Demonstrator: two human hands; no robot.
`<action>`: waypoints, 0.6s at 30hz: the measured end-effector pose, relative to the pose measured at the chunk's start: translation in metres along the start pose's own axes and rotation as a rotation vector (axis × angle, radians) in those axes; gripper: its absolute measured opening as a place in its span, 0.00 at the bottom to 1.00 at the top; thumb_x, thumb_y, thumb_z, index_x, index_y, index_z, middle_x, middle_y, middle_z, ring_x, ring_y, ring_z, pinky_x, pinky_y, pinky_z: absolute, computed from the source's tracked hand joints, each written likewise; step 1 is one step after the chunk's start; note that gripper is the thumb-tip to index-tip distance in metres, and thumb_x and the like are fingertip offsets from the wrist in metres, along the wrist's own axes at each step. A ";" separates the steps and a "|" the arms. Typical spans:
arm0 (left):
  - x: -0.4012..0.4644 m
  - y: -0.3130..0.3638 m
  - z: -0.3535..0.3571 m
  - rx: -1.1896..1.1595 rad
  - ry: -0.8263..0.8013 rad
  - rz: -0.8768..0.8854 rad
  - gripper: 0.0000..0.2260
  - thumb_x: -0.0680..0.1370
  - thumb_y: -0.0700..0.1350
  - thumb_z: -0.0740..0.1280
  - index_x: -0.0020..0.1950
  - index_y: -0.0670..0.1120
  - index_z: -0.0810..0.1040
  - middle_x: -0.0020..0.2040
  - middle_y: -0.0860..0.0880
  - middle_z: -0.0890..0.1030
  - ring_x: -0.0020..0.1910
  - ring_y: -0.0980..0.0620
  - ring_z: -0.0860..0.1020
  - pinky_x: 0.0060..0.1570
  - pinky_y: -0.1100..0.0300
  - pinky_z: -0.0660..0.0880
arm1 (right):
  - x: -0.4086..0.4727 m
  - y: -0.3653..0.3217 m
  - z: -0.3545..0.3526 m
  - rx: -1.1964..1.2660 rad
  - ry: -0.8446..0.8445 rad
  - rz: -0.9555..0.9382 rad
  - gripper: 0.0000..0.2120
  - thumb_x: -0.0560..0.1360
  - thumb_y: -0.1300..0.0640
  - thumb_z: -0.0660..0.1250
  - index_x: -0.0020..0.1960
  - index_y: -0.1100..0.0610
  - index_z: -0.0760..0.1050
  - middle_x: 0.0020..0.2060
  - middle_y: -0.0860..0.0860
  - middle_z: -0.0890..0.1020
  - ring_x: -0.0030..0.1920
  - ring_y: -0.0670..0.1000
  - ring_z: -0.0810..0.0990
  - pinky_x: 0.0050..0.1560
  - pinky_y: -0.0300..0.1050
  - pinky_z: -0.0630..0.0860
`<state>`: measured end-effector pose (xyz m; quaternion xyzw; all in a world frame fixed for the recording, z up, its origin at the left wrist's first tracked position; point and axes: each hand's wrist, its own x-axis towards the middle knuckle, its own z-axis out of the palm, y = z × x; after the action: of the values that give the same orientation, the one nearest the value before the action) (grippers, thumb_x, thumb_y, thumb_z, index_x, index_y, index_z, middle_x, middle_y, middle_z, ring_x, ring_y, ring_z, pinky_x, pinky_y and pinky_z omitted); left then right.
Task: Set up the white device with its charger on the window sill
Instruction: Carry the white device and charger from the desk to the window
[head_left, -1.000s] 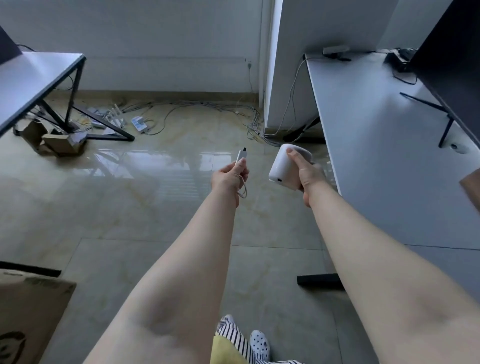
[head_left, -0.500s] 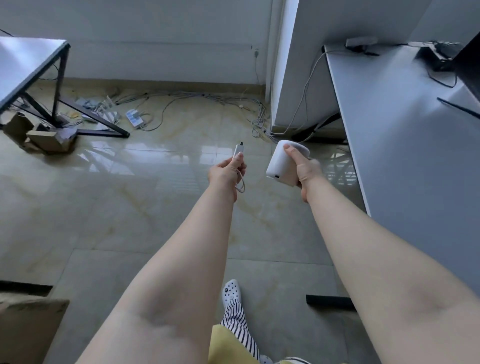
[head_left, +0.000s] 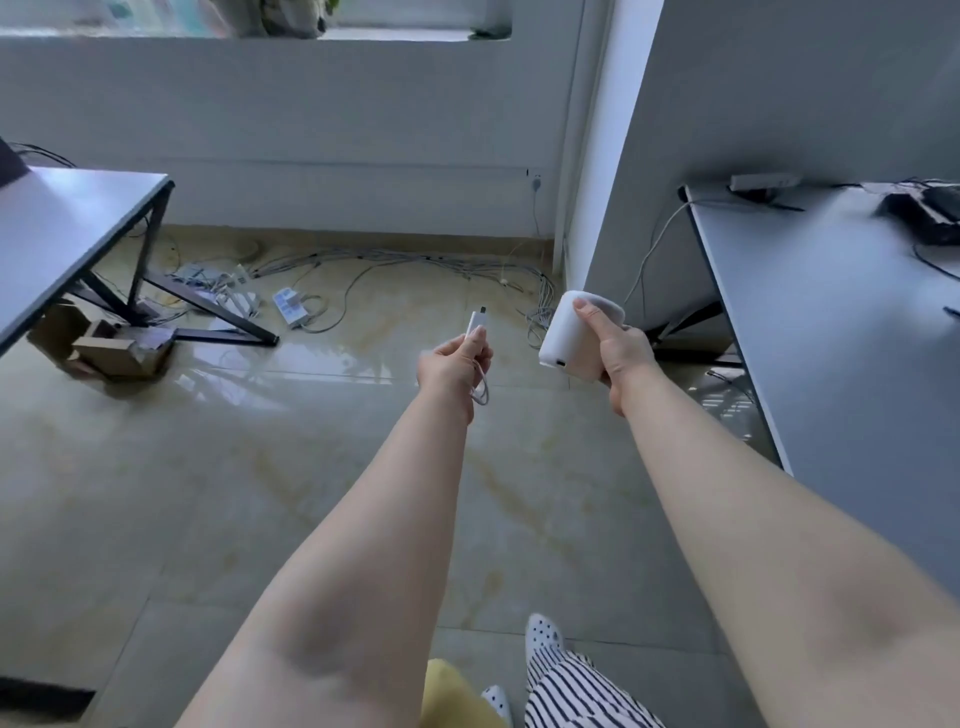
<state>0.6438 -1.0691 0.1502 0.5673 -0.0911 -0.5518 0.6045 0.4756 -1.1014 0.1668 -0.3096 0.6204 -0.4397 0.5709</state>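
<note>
My right hand (head_left: 615, 351) grips a white rounded device (head_left: 569, 338), tilted so that a small port near its base faces me. My left hand (head_left: 452, 371) pinches a white charger cable (head_left: 477, 325) just behind its plug, which points up; a loop of the cable hangs under my palm. The plug and the device are a hand's width apart, both held out over the floor. The window sill (head_left: 405, 35) runs along the top of the far wall, well beyond both hands.
A grey desk (head_left: 831, 332) with cables and black gear stands at the right. Another desk (head_left: 57, 228) on black legs is at the left, with cardboard pieces (head_left: 111, 348) below. Power strips and cables (head_left: 363, 265) litter the floor by the wall. A white pillar (head_left: 602, 156) rises ahead on the right.
The view has tilted up and the window sill has come into sight. Both hands keep their holds, and the device's port end now faces me.
</note>
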 end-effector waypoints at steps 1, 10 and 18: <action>0.011 0.005 0.004 -0.002 0.004 0.000 0.06 0.73 0.38 0.72 0.43 0.37 0.77 0.30 0.44 0.80 0.33 0.49 0.77 0.53 0.54 0.78 | 0.011 -0.004 0.006 -0.002 -0.005 0.000 0.30 0.66 0.41 0.74 0.58 0.58 0.70 0.54 0.54 0.77 0.53 0.54 0.77 0.57 0.51 0.76; 0.133 0.041 0.059 0.016 0.057 0.017 0.10 0.73 0.38 0.72 0.51 0.35 0.78 0.33 0.44 0.79 0.33 0.50 0.78 0.52 0.55 0.79 | 0.139 -0.037 0.059 -0.030 -0.049 0.037 0.34 0.65 0.39 0.73 0.63 0.58 0.69 0.57 0.54 0.75 0.56 0.56 0.75 0.61 0.56 0.76; 0.228 0.096 0.115 -0.002 0.093 0.040 0.05 0.74 0.38 0.71 0.41 0.38 0.77 0.31 0.45 0.79 0.33 0.50 0.77 0.44 0.59 0.78 | 0.249 -0.099 0.110 -0.054 -0.093 0.050 0.28 0.67 0.41 0.72 0.58 0.55 0.67 0.57 0.54 0.75 0.56 0.56 0.75 0.56 0.52 0.75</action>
<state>0.6983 -1.3368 0.1470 0.5899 -0.0737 -0.5130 0.6193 0.5330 -1.3852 0.1512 -0.3297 0.6123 -0.3935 0.6012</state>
